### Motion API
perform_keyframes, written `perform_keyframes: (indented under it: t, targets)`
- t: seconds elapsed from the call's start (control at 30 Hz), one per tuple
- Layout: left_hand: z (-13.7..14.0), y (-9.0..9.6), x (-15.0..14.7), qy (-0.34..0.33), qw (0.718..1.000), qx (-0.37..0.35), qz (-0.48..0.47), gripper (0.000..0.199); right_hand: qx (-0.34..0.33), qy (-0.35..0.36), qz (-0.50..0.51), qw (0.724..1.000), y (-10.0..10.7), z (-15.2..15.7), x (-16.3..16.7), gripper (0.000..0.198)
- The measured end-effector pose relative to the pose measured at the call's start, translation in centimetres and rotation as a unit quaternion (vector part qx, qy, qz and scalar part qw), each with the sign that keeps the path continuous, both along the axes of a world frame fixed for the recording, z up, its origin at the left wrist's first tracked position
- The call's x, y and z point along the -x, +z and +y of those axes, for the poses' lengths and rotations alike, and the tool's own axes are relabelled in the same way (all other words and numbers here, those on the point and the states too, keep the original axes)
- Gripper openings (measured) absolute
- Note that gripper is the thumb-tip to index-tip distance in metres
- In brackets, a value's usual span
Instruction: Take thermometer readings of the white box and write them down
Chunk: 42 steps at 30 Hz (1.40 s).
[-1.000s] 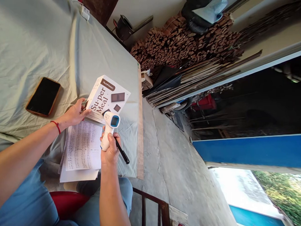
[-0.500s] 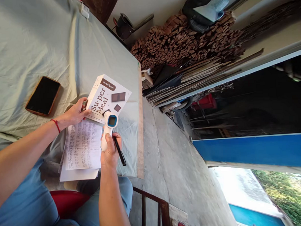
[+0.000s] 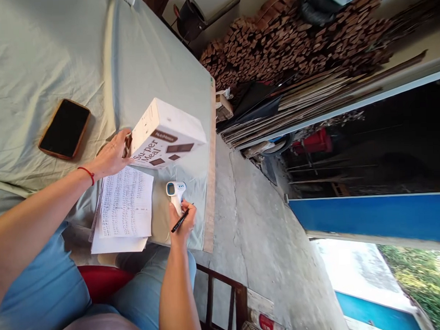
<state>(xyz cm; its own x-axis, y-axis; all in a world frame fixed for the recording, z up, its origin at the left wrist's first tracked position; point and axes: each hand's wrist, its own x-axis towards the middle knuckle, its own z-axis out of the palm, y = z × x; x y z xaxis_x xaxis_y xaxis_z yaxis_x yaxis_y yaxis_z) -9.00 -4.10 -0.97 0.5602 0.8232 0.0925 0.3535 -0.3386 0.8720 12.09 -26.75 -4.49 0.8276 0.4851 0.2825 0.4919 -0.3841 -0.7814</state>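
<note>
My left hand grips the near-left end of a white box printed "Super Meal", with brown pictures on its front. The box is tilted, so its top and side panels show. In my right hand are a white infrared thermometer with a blue-rimmed screen and a black pen, which lies across the fingers. The thermometer's head is just below the box, apart from it. Between my forearms, stacked sheets of paper covered in rows of writing lie at the table's near edge.
A black phone in a brown case lies on the cloth-covered table, left of the box. Beyond the table's right edge are concrete floor and stacked firewood. A dark wooden chair frame stands at the lower right.
The box has been tipped, bringing its top panel into view. My right hand has moved right, away from the papers, and turned the thermometer; the pen has swung round with it.
</note>
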Motion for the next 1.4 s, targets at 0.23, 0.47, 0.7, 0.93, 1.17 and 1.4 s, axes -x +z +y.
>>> perform_keyframes:
  t: [0.23,0.47,0.7,0.93,1.17,1.4]
  targets:
    - [-2.0,2.3,-0.1,0.048,0.984,0.031,0.17,0.024,-0.082,0.034,-0.058,0.994,2.0,0.1,2.6,0.042]
    - [-5.4,3.8,0.1,-0.126,0.949,-0.038,0.285,0.021,-0.098,0.134,0.197,0.966,1.3,1.6,6.4,0.026]
    - [-6.4,3.5,-0.1,-0.21,0.919,-0.065,0.326,0.032,-0.027,0.178,0.123,0.976,0.1,2.5,7.4,0.024]
    - [-6.3,3.7,-0.2,-0.203,0.921,-0.065,0.326,0.031,-0.02,0.199,0.088,0.976,-0.3,2.3,7.3,0.022]
    - [-6.3,3.7,-0.3,-0.195,0.926,-0.052,0.318,0.031,-0.006,0.219,0.094,0.971,-0.2,2.3,7.3,0.02]
    - [-6.3,3.6,-0.3,-0.201,0.923,-0.052,0.323,0.032,-0.014,0.223,0.087,0.971,0.0,2.2,7.3,0.018]
